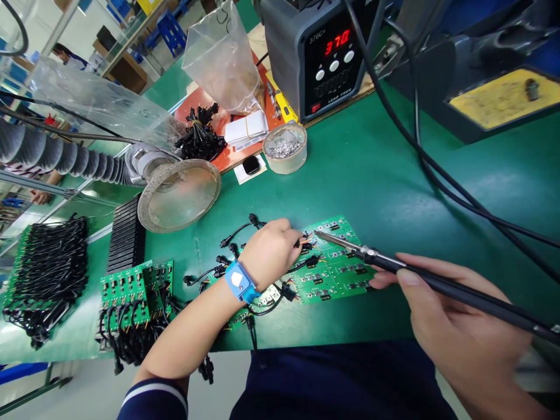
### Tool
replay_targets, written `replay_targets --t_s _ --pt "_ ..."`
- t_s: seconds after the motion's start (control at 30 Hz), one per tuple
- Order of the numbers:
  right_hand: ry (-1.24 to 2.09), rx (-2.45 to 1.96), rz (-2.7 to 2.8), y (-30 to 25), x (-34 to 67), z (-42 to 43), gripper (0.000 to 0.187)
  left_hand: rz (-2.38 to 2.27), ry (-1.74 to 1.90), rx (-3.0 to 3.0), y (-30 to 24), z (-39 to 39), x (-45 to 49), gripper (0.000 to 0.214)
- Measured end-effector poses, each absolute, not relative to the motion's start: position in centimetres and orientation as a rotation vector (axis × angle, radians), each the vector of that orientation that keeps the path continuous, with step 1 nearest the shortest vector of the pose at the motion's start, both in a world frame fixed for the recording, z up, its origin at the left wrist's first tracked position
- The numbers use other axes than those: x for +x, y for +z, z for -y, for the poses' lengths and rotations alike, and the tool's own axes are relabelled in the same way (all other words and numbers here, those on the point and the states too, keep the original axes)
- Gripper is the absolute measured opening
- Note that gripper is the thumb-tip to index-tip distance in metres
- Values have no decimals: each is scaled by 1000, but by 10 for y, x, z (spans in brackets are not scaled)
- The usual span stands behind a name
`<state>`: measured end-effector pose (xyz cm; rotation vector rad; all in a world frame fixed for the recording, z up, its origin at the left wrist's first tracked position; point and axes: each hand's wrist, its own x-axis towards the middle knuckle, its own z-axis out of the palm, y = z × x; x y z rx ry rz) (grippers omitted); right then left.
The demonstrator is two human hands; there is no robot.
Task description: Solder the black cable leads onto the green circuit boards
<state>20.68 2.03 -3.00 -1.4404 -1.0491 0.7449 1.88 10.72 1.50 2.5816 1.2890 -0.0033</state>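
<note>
My right hand (455, 309) grips a black soldering iron (420, 274). Its metal tip points left, at or just over the wire ends by the upper left edge of a green circuit board panel (326, 274). My left hand (273, 251) is closed on a black cable connector (300, 242), mostly hidden by the fingers, whose thin coloured wires reach the panel. Around the wrist is a blue strap (240, 283). More black cables (286, 290) run from the panel's left side, and another board lies partly under my left forearm.
A soldering station (324, 58) reading 370 stands at the back, near a tub of solder bits (285, 149). A fume extractor hood (179, 195) hangs left. Stacked boards with cables (125, 291) lie left; black cords (437, 175) cross the right, below a yellow sponge (503, 102).
</note>
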Motion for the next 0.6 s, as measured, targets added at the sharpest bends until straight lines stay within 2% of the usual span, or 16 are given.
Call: replay_targets --t_s 0.6 --pt "807 -1454 1048 -30 205 -22 21 -1418 -34 2589 17 -98 27 23"
